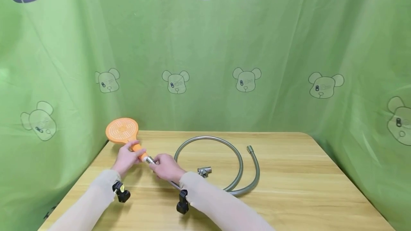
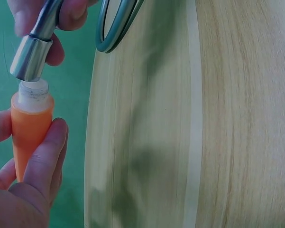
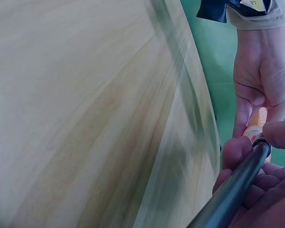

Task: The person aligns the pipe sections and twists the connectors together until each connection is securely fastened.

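An orange shower head (image 1: 122, 130) with a round perforated face is held by its handle in my left hand (image 1: 126, 158), over the table's far left corner. Its white threaded end (image 2: 34, 95) points toward my right hand. My right hand (image 1: 167, 167) grips the grey shower hose (image 1: 240, 159) just behind its metal end nut (image 2: 31, 58). In the left wrist view the nut sits at the tip of the thread, slightly tilted to it, with most of the thread showing. From there the hose loops across the table to its free end (image 1: 250, 149).
A small chrome valve fitting (image 1: 204, 171) lies on the wooden table (image 1: 302, 174) inside the hose loop. Green curtains (image 1: 205, 45) with bear drawings stand behind and at both sides. Black wrist cameras (image 1: 182, 202) are strapped to both sleeves.
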The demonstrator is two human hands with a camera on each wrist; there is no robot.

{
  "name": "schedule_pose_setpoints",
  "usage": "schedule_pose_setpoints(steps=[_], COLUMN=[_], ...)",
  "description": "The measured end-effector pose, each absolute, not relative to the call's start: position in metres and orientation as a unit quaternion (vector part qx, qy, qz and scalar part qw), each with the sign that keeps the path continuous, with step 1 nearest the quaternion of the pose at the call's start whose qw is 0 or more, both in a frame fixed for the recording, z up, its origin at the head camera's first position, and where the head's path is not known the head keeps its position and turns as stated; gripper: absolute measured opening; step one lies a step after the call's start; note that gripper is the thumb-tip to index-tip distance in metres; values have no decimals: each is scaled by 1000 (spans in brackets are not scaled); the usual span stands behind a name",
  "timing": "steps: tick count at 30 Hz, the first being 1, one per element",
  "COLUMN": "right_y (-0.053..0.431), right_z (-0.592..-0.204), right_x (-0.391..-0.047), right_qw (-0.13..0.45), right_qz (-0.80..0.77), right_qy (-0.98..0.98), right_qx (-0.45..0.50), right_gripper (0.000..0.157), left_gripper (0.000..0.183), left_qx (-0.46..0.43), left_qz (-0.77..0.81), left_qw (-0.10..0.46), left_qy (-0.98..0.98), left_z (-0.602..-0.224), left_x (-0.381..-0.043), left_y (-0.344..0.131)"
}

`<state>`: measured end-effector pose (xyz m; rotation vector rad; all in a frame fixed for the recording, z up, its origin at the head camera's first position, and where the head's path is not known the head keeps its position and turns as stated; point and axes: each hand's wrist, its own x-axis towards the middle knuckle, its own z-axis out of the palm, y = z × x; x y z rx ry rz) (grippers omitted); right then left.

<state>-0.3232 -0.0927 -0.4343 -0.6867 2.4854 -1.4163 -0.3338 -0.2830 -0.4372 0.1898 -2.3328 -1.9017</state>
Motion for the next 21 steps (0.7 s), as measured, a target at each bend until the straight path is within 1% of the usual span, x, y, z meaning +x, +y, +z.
schedule_pose_setpoints(steps=[21], right_y=[-101], right_z=[-437], right_x=[-321], right_qw=[86], right_qz=[-484], right_qy=[851], right_qx=[-182], right_gripper=[23], left_gripper=[62], left_qx=[67], left_qz=[-637], left_qw=[81], left_qy=[-763], left_z=[-440], left_x=[-333], left_y=[-278])
